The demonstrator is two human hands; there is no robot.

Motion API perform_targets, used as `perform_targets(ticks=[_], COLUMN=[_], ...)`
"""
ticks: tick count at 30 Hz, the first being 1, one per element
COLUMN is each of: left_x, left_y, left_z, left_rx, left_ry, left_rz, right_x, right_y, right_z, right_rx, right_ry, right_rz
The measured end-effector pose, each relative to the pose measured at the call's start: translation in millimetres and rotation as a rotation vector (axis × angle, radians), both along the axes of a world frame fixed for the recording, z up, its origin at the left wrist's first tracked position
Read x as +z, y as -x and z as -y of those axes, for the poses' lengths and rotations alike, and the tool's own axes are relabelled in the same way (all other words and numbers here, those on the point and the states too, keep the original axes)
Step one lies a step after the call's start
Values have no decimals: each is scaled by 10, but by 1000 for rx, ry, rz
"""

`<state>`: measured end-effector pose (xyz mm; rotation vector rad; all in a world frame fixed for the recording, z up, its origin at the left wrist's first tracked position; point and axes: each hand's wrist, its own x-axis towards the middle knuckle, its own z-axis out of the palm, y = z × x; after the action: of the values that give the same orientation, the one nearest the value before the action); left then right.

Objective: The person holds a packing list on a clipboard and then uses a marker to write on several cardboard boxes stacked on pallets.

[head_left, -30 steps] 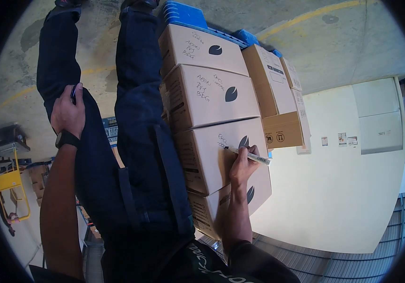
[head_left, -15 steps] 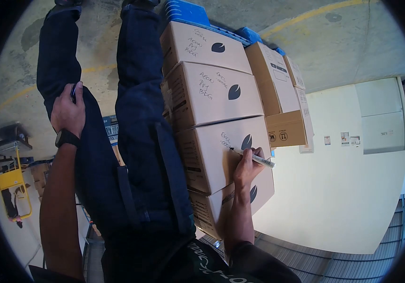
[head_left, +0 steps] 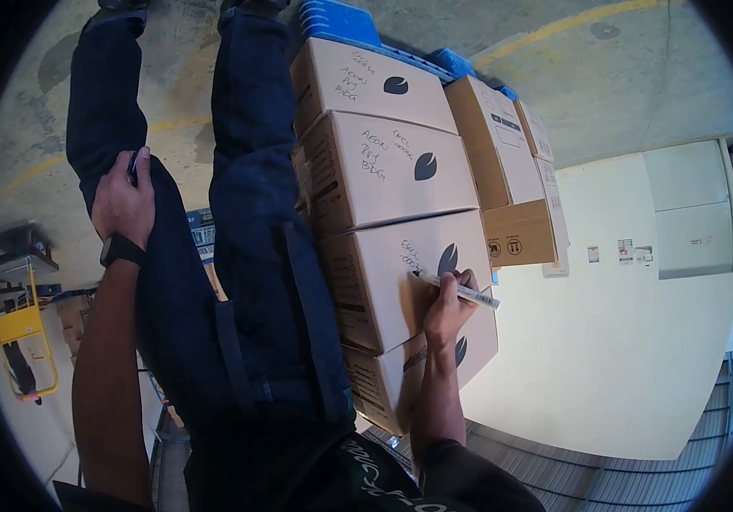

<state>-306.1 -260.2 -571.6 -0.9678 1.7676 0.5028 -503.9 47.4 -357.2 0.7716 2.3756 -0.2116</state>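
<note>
My right hand (head_left: 446, 314) grips a white-barrelled marker (head_left: 479, 297), its dark tip at the face of a cardboard box (head_left: 366, 294). Handwriting, "EXCL" with a line of digits below, stands beside the tip, left of a black leaf print. The box above it (head_left: 452, 194) and the top one (head_left: 426, 111) carry handwritten lines including "AEON" and "BDG". My left hand (head_left: 125, 207) rests on my thigh, fingers closed around a small dark cap-like object (head_left: 133, 167), partly hidden. A dark watch is on that wrist.
Another leaf-printed box (head_left: 396, 375) lies nearest my body. Blue pallet parts (head_left: 338, 23) show beyond the stack. More cartons (head_left: 516, 230) stand to the right before a pale wall (head_left: 605, 341). A yellow trolley (head_left: 18, 322) is at the left, with a person partly visible beside it.
The marker tip and my right hand have shifted slightly downward in the view, beside the digits. My left hand stays on my thigh.
</note>
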Motion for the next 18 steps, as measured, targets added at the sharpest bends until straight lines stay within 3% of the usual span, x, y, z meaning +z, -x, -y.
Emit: perform_targets(ticks=[2, 15, 18], left_x=[9, -24, -17], left_y=[11, -40, -17], left_z=[-9, -13, -18], left_rx=[2, -7, 1], left_ry=[14, -1, -1], left_rz=[-11, 37, 30], right_x=[54, 85, 104], right_y=[-32, -93, -90], right_z=[50, 111, 51], right_rx=[-213, -197, -97], right_ry=[87, 154, 205], right_rz=[-34, 65, 140])
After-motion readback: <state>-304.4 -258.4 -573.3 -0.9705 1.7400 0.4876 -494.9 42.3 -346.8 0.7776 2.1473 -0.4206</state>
